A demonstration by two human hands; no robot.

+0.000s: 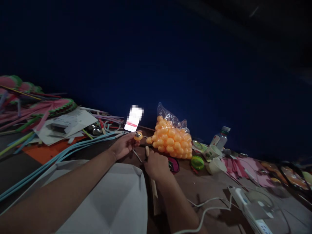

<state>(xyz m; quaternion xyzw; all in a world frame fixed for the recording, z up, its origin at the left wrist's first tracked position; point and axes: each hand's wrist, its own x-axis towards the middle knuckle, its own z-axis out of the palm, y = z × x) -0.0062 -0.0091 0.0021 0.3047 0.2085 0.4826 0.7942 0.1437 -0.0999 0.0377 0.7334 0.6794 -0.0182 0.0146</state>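
My left hand [123,146] is closed around a small orange ball [137,137], holding it at the fingertips. A shiny metallic spot shows on top of that ball. My right hand [157,163] is wrapped around a wooden stick [154,196] that slants down toward me; a dark piece lies by its far end, and I cannot tell whether they are joined. Just beyond the right hand stands a clear plastic bag [172,138] filled with orange balls. One orange ball [149,140] rests at the bag's left edge. A lit phone [133,119] leans behind the left hand.
A green-yellow striped ball [197,162], a white cup [216,166] and a plastic bottle [221,139] stand to the right. A power strip [246,204] with white cables lies nearer. Light blue tubes [73,149], pink-green paper fans [56,107] and a white sheet [109,198] fill the left.
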